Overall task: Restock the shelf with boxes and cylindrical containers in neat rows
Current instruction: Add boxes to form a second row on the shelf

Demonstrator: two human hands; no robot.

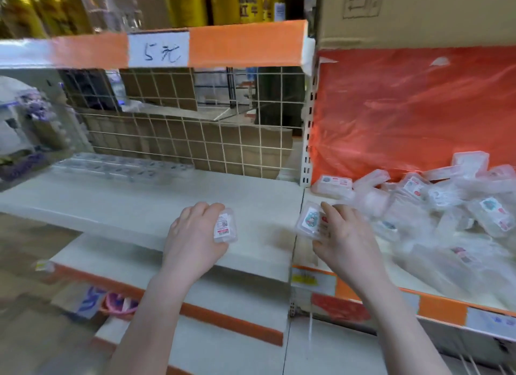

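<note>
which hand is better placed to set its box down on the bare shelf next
Left, probably. The left hand already holds its small clear box over the bare pale shelf, while the right hand holds its box at the divider, beside the loose pile.

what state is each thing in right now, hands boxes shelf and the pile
left hand: grips a small clear box, barcode label showing
right hand: grips a second clear box, cartoon sticker showing
white shelf: bare in front, a row of clear boxes along the back
pile of clear boxes: loose, jumbled on the right-hand shelf
cardboard carton: closed, on top
</note>
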